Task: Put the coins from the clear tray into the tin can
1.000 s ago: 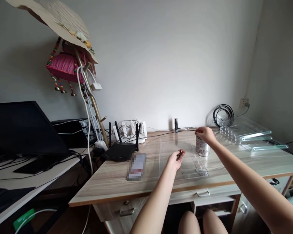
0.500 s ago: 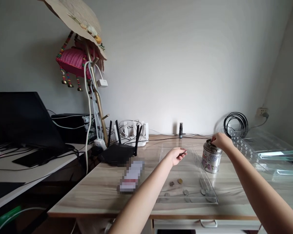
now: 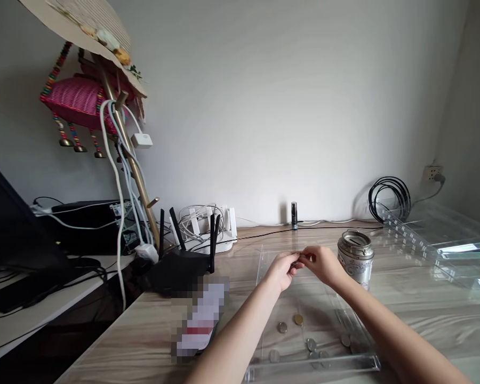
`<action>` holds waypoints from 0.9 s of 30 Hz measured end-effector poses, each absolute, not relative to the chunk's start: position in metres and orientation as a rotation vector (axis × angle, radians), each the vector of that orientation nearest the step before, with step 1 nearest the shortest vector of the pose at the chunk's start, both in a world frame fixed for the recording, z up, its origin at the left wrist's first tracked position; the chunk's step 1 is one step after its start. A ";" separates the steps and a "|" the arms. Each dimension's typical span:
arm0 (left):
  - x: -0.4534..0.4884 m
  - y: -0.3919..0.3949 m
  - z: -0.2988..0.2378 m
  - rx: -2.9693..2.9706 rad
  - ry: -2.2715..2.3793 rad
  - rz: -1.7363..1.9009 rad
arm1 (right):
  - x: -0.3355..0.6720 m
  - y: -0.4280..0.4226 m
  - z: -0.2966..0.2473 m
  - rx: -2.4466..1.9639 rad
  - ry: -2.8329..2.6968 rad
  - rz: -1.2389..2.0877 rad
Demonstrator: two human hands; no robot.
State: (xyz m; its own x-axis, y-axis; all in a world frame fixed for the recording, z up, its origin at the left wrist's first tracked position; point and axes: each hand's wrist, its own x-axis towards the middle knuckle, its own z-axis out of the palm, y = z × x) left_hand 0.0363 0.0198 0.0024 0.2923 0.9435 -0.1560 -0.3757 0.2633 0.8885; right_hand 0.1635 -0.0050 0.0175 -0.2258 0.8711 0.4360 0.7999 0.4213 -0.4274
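Over a clear plastic tray point(image 3: 312, 367), my two hands meet at the fingertips. My left hand point(image 3: 282, 271) is closed around coins, only a dark edge of which shows between the fingers. Thumb and fingers of my right hand point(image 3: 324, 265) pinch at that same edge; how many coins are there is hidden. Several loose coins lie in the tray, among them a gold-coloured coin point(image 3: 298, 319) and a silver coin point(image 3: 282, 327). Just right of my right hand stands a silver coin bank point(image 3: 356, 258) with a floral pattern and a slotted lid, partly covered by my wrist.
A phone-like object point(image 3: 202, 320), blurred out, lies left of my left forearm. Behind it are a black router point(image 3: 180, 269) and a white router with cables point(image 3: 212, 234). A small dark bottle point(image 3: 294, 216) stands by the wall. Clear plastic boxes point(image 3: 444, 261) sit at the right.
My right hand has left the coin bank's lid and moved left to my left hand's fingertips. The left hand keeps its grip over the tray. The camera view has shifted.
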 end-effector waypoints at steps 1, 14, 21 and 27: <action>0.037 0.017 0.004 0.853 0.816 1.027 | 0.167 -0.008 0.019 -1.383 -2.030 0.101; 0.030 0.017 0.006 0.708 0.782 0.902 | 0.284 -0.005 0.058 -1.889 -1.477 -0.092; 0.030 0.013 0.006 0.923 0.775 0.924 | 0.254 -0.018 0.057 -1.418 -1.415 -0.479; 0.031 0.009 0.011 1.076 0.794 0.977 | 0.184 -0.020 0.027 -1.189 -1.906 0.157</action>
State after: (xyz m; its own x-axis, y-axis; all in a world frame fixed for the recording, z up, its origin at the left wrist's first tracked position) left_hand 0.0314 0.0086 0.0113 0.3727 0.9259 -0.0618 -0.2498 0.1642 0.9543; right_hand 0.1838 -0.0204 0.0268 -0.1753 0.7823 0.5978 0.6738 0.5380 -0.5065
